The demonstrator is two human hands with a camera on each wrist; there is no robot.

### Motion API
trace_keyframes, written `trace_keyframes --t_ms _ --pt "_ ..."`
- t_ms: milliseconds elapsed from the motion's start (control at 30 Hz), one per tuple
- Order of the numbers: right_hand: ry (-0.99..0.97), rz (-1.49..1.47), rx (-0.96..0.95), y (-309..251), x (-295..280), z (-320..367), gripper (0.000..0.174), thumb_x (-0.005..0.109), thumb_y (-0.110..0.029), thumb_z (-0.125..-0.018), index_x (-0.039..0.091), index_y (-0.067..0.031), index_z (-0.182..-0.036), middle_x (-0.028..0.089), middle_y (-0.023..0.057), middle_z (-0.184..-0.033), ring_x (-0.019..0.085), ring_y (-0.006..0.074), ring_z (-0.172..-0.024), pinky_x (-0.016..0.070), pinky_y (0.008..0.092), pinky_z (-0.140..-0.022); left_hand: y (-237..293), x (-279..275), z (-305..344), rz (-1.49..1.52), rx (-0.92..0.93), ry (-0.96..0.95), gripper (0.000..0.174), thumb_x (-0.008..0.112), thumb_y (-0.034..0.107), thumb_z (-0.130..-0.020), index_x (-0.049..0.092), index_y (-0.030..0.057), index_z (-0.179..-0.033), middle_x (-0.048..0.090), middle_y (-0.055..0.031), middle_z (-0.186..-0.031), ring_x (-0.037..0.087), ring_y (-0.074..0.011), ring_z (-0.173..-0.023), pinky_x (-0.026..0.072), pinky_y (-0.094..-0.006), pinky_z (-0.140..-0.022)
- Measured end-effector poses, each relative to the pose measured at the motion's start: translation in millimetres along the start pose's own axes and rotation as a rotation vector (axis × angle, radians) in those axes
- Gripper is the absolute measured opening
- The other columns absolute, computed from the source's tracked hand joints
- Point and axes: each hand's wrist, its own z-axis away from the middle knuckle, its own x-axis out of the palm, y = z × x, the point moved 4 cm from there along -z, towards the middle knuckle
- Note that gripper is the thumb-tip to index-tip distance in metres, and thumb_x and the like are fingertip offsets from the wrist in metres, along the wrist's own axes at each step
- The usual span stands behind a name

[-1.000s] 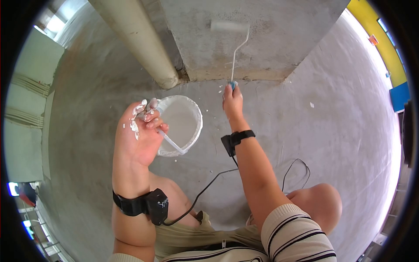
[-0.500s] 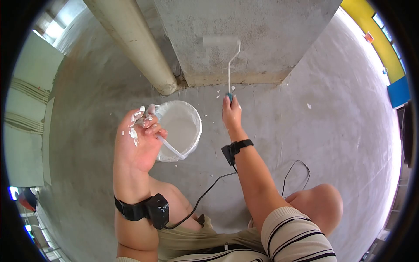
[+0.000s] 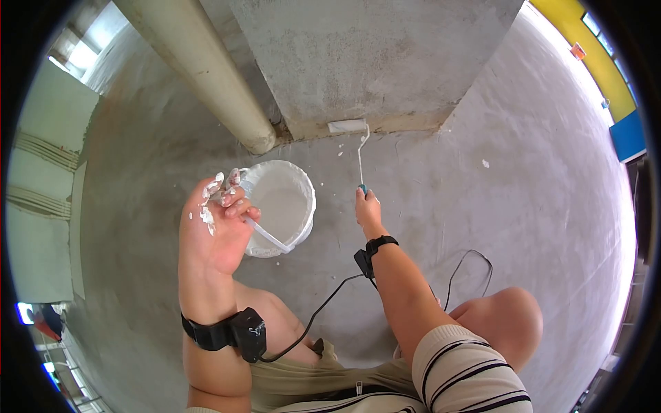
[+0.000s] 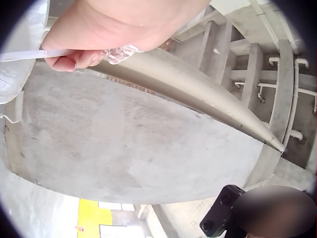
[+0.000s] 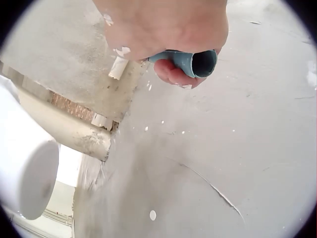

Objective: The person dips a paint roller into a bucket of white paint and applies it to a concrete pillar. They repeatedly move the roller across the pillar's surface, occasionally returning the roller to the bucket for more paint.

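Observation:
My left hand (image 3: 217,230), smeared with white paint, holds the white plastic handle (image 3: 270,235) of a white bucket (image 3: 312,206). Pale paint or liquid fills part of the bucket, which stands out just right of that hand. With its arm stretched forward, my right hand (image 3: 370,210) grips the teal handle (image 5: 184,61) of a paint roller (image 3: 346,126). The roller's white sleeve lies against the foot of the grey concrete wall face (image 3: 372,62), close over the floor. White specks of paint mark the right hand in its wrist view.
A thick pale pipe (image 3: 206,76) slants down to the floor left of the wall face. White drips dot the concrete floor (image 3: 427,199). A black cable (image 3: 317,310) runs between the wrist cameras, and the person's bare knee (image 3: 506,320) is at the right.
The roller has come down the wall face from high up to its bottom edge, and my right hand has drawn back toward the body. My left hand keeps its hold on the bucket's handle.

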Motion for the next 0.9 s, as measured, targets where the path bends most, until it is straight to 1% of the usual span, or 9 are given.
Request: trace_keyframes --t_ms 167,267,333,467,533,667,733,800,900 --pt "0.163 -0.083 -0.287 -57.8 -30.4 -1.3 0.040 0.048 -0.035 -0.092 0.053 0.0043 -0.094 0.062 0.0245 -0.083 0.057 0.0447 -0.081 0.0448 0.0458 -0.070 -0.5 -0.4 -1.9 -0.009 -0.001 -0.031 0.025 0.055 0.024 -0.085 0.051 0.0023 -0.099 0.041 0.0027 -0.063 0.039 -0.0081 -0.056 0.0335 -0.0269 -0.070" --pt "0.154 -0.235 -0.374 -115.3 -48.9 -7.8 0.035 0.050 -0.033 -0.092 0.052 0.0023 -0.091 0.060 0.0172 -0.071 0.058 0.0350 -0.065 0.0438 0.0413 -0.060 -0.7 -1.0 -2.9 -0.014 -0.008 -0.011 0.025 0.055 0.024 -0.085 0.051 0.0025 -0.098 0.041 0.0029 -0.063 0.039 -0.0080 -0.056 0.0335 -0.0268 -0.070" --pt "-0.021 -0.605 -0.305 -153.7 -62.0 0.6 0.033 0.050 -0.031 -0.093 0.052 0.0009 -0.087 0.054 0.0095 -0.064 0.054 0.0214 -0.057 0.0414 0.0358 -0.054 -2.3 -1.5 -4.3 -0.001 -0.020 -0.017 0.025 0.055 0.023 -0.085 0.051 0.0025 -0.098 0.041 0.0029 -0.063 0.039 -0.0080 -0.056 0.0335 -0.0268 -0.070" --pt "0.007 -0.507 -0.315 -137.4 -60.7 -9.8 0.033 0.050 -0.032 -0.093 0.051 0.0007 -0.085 0.050 0.0057 -0.062 0.051 0.0137 -0.058 0.0399 0.0326 -0.052 -3.0 3.2 -3.3 -0.014 -0.019 0.049 0.019 0.053 0.023 -0.086 0.054 0.0041 -0.089 0.041 0.0042 -0.060 0.037 -0.0075 -0.055 0.0338 -0.0276 -0.069" --pt "0.013 -0.425 -0.322 -84.8 -35.7 -25.7 0.028 0.046 -0.032 -0.096 0.046 -0.0073 -0.084 0.041 -0.0010 -0.055 0.038 0.0093 -0.038 0.0302 0.0251 -0.033 -4.0 3.3 -3.6 -0.015 -0.022 0.051 0.019 0.053 0.023 -0.086 0.054 0.0043 -0.089 0.041 0.0042 -0.060 0.037 -0.0075 -0.055 0.0340 -0.0278 -0.070" --pt "0.030 -0.181 -0.155 17.8 -8.5 -38.4 0.029 0.047 -0.034 -0.094 0.047 -0.0066 -0.085 0.042 -0.0004 -0.055 0.038 0.0105 -0.038 0.0310 0.0269 -0.034 -3.1 0.3 -2.3 -0.022 -0.009 0.030 0.019 0.053 0.024 -0.086 0.054 0.0044 -0.089 0.040 0.0042 -0.060 0.037 -0.0076 -0.055 0.0339 -0.0280 -0.070" --pt "0.070 -0.053 -0.125 15.3 -15.4 -27.7 0.029 0.048 -0.035 -0.094 0.048 -0.0068 -0.086 0.042 -0.0002 -0.055 0.038 0.0106 -0.038 0.0311 0.0273 -0.034 -2.8 -0.3 -2.2 -0.010 -0.014 0.007 0.024 0.053 0.023 -0.086 0.050 0.0023 -0.098 0.041 0.0027 -0.063 0.039 -0.0083 -0.055 0.0337 -0.0269 -0.070" --pt "0.132 0.011 -0.082 0.3 -25.7 -14.3 0.042 0.048 -0.037 -0.092 0.056 0.0035 -0.095 0.064 0.0236 -0.082 0.059 0.0437 -0.079 0.0451 0.0435 -0.069 -2.5 2.0 -1.9 -0.016 -0.010 0.008 0.021 0.053 0.023 -0.086 0.052 0.0031 -0.094 0.041 0.0034 -0.062 0.038 -0.0079 -0.055 0.0339 -0.0273 -0.070" --pt "0.160 -0.138 -0.290 -59.2 -35.7 -15.0 0.039 0.049 -0.035 -0.092 0.055 0.0037 -0.091 0.062 0.0204 -0.075 0.059 0.0376 -0.070 0.0446 0.0411 -0.063 -2.2 3.0 -1.9 -0.012 -0.010 0.021 0.019 0.053 0.022 -0.085 0.053 0.0037 -0.090 0.041 0.0040 -0.060 0.037 -0.0076 -0.055 0.0343 -0.0278 -0.069"
